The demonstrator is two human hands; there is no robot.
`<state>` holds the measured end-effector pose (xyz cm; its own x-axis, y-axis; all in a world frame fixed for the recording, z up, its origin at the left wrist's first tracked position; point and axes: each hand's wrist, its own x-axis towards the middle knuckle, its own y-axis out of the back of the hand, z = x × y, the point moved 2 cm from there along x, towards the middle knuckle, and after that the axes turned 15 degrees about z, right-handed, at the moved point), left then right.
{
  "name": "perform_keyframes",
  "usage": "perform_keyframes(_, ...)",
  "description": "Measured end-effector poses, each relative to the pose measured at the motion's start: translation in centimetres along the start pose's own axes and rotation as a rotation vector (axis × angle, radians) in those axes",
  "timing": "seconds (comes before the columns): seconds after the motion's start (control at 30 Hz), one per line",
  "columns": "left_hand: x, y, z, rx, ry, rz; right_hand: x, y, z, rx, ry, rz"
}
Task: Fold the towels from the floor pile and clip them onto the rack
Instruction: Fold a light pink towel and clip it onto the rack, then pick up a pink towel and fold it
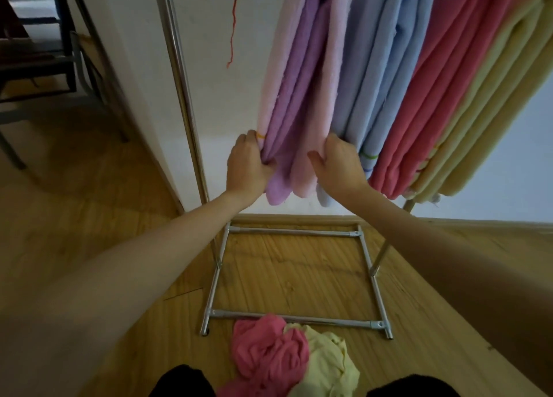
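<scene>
Already most of the work appears done, judging from the single head view. Hanging from the rack [183, 97] are several folded towels side by side: a pink and purple towel [299, 97] at the left, then a light blue towel [386, 67], a coral towel [443, 97] and pale yellow towels [490, 112] at the right. Their top edges run out of the picture, so the clips holding them cannot be checked, though a grey fitting shows at the upper edge.

The person's left hand [247, 164] has its fingers curled into the lower left edge of the pink and purple towel, gripping a bunch of the cloth. The right hand [338, 164] lies against the same towel's right side with fingers mostly straight, thumb spread, pressing or smoothing rather than gripping. This looks like straightening a towel that hangs in place.

What is left lies on the wooden floor [89, 187] at the bottom of the view: a floor pile [287, 357] of one crumpled pink towel and one pale yellow one, touching each other, just in front of the rack's base frame. These at least seem to remain for folding and clipping; whether more lie out of sight cannot be told.
</scene>
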<state>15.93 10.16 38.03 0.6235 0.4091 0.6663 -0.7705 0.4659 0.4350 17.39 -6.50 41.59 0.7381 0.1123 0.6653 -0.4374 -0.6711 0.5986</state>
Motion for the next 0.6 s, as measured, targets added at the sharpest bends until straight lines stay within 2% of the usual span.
perform_keyframes(0.23, -6.0, -2.1, -1.3, -0.043, -0.001, -0.309, -3.5, -1.4, 4.0, 0.085, 0.022, -0.146)
perform_keyframes(0.4, -12.7, -2.9, -6.4, 0.107, 0.151, -0.48, -10.2, -3.3, 8.5, 0.057, -0.048, -0.273)
perform_keyframes(0.47, -16.2, -3.4, -8.5, 0.173, 0.223, -0.572, -14.2, -4.9, 10.9, -0.013, -0.108, -0.374)
perform_keyframes(0.6, -23.7, -4.4, -12.3, 0.292, 0.314, -0.79, -23.6, -8.5, 15.3, -0.126, -0.24, -0.752)
